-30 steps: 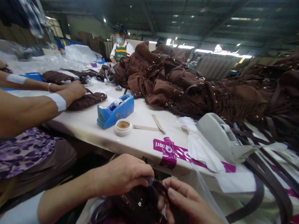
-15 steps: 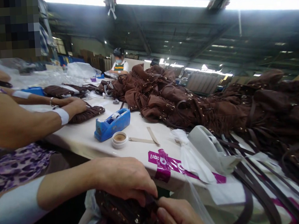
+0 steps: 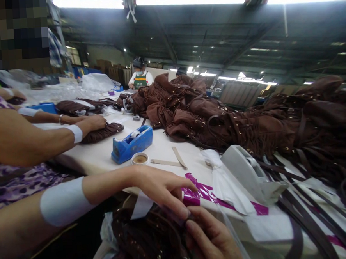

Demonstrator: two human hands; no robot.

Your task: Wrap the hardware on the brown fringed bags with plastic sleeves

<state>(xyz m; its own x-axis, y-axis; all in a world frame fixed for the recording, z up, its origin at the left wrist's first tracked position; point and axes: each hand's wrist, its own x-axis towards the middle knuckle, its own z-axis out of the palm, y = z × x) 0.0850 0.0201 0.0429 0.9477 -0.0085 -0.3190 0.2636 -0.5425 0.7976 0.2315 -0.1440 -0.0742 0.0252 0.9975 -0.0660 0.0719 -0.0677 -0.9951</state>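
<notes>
A dark brown, glossy-looking bag [image 3: 147,236] with small metal fittings lies low in front of me, partly in clear plastic. Over its top edge reaches my left hand [image 3: 161,187], one finger stretched over the purple tape and another bent down to the bag's dark edge; its thumb is hidden. Thumb and fingers of my right hand [image 3: 211,236] pinch that edge, touching my left fingertip. A white paper strip [image 3: 141,205] slants out from under my left palm, above the bag. What exactly lies between the fingertips is too small to tell.
On the white table [image 3: 101,155] stand a blue tape dispenser [image 3: 132,143], a tape roll [image 3: 140,159] and a grey dispenser [image 3: 246,174]. Brown bags [image 3: 195,112] are heaped behind; dark straps [image 3: 309,222] hang right. A co-worker's hands [image 3: 95,122] handle a brown bag at left.
My left hand has risen slightly and its fingers have spread, one reaching over the purple tape. The white paper strip has come into view under it. My right hand still pinches at the bag's edge.
</notes>
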